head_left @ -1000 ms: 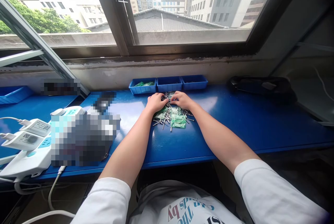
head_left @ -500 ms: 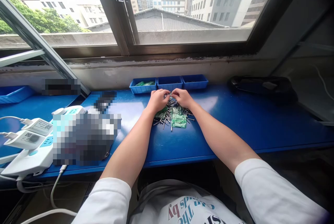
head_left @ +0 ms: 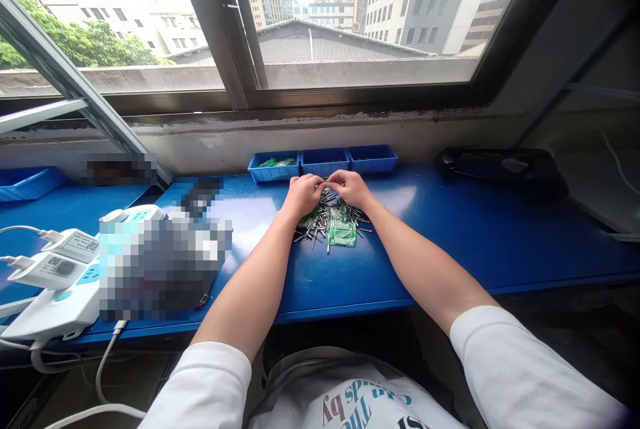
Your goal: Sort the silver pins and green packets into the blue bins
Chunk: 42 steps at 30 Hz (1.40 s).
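Observation:
Over a pile of thin dark metal rods [head_left: 314,234], my left hand [head_left: 303,194] and my right hand [head_left: 350,188] meet with their fingertips close together. Both are closed in a pinch; whatever lies between the fingers is too small to make out. Among the rods, on the side towards me, lies a clear packet with green pieces [head_left: 342,232]. Part of the pile is hidden beneath my hands. Just beyond them stand a blue bin with green packets [head_left: 274,173], a middle blue bin [head_left: 325,168] and a right blue bin [head_left: 373,166].
The blue table [head_left: 480,242] runs under a window. On the left are a white power strip [head_left: 75,302] with plugged-in chargers, a blurred-out item [head_left: 165,269] and another blue tray [head_left: 30,182]. A dark case [head_left: 500,172] lies at the back right.
Both hands stay over the pile, their fingertips moving only slightly. The camera view has shifted a little; the rods, packet and bins look unmoved.

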Motion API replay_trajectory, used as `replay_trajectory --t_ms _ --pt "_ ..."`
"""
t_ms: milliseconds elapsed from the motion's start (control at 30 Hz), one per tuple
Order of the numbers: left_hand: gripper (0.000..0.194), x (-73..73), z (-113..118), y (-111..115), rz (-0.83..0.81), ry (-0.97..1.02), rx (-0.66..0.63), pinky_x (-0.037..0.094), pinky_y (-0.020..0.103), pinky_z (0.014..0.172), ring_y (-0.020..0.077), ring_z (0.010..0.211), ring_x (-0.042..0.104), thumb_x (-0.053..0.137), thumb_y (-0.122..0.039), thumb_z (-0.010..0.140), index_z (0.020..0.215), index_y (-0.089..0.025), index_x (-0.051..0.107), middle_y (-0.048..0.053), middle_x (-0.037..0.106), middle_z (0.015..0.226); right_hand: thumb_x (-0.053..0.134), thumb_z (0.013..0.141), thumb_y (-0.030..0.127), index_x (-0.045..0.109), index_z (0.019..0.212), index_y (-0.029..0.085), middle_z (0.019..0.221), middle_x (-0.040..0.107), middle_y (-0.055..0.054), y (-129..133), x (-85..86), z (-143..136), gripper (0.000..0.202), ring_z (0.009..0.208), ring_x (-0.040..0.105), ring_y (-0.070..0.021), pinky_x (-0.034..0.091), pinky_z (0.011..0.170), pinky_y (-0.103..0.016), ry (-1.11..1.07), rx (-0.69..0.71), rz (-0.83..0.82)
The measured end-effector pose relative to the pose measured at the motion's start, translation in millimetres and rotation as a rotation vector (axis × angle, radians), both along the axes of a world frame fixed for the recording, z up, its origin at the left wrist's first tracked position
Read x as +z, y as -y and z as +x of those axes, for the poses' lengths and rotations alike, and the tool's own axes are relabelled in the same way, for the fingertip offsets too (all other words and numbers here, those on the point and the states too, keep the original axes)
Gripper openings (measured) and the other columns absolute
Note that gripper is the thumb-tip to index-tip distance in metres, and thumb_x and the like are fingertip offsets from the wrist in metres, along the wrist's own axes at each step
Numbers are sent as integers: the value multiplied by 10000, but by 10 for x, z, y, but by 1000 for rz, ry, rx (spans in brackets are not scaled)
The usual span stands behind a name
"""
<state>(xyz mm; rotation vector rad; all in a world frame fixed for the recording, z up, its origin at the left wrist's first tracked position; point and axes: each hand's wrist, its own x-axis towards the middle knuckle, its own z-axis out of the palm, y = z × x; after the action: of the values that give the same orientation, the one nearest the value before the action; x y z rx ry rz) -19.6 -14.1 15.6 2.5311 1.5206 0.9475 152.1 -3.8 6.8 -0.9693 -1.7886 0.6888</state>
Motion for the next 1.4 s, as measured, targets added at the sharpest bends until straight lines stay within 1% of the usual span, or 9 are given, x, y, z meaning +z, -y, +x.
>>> replay_trajectory --t_ms 167,367,467,567,700,800,933,1133,1400 --pt "202 -14 18 -1 22 36 -47 348 363 907 194 983 624 511 -308 898 998 -229 667 28 711 1017 636 759 386 651 764 186 726 681 -28 -34 -21 -4 200 691 630 -166 502 695 -315 -71 15 -25" --pt "209 -9 25 -6 35 40 -22 350 371 902 198 963 626 474 -290 912 964 -225 665 33 711 989 701 692 371 681 780 185 737 682 -15 -28 -12 3 207 702 612 -156 494 700 -299 -184 74 -78" --pt "214 -8 24 -6 39 57 -30 357 370 919 195 964 628 477 -313 912 970 -232 667 29 710 993 689 698 370 691 773 184 745 691 -16 -12 10 15 201 728 614 -163 494 724 -305 -201 87 -102" --pt "234 -17 -5 -36 66 104 20 370 372 949 212 1024 615 516 -349 887 1032 -229 655 41 700 1045 649 724 361 701 809 186 790 705 -27 -4 25 29 202 746 610 -176 497 738 -323 -118 -21 -54" --pt "289 -64 -116 -142 29 178 228 415 367 954 238 1095 587 536 -345 850 1078 -200 639 83 665 1125 614 731 305 704 990 184 997 716 -64 -26 19 52 299 958 583 -243 462 894 -401 175 -240 131" --pt "315 -121 -203 -232 -92 212 344 426 374 972 248 1108 586 505 -350 850 1088 -189 635 105 656 1145 585 754 303 625 1208 180 1257 626 -83 -64 1 58 472 1141 477 -307 379 997 -492 389 -330 174" --pt "363 -172 -218 -270 -201 151 320 428 392 976 267 1127 581 469 -412 861 1105 -199 633 110 658 1168 568 774 353 441 1410 193 1484 415 -65 -119 -28 44 668 1187 384 -359 349 993 -556 536 -385 103" --pt "421 -160 -147 -209 -216 -4 260 407 428 982 298 1155 563 465 -500 853 1102 -212 643 122 649 1187 544 805 468 334 1470 242 1564 268 -32 -183 -66 29 733 1196 353 -389 326 993 -600 576 -389 12" --pt "444 -113 -137 -176 -239 -47 260 406 452 974 314 1152 559 445 -499 861 1113 -193 644 137 641 1185 505 815 561 306 1482 250 1581 228 -22 -186 -75 32 762 1199 358 -388 334 999 -597 579 -378 -22"
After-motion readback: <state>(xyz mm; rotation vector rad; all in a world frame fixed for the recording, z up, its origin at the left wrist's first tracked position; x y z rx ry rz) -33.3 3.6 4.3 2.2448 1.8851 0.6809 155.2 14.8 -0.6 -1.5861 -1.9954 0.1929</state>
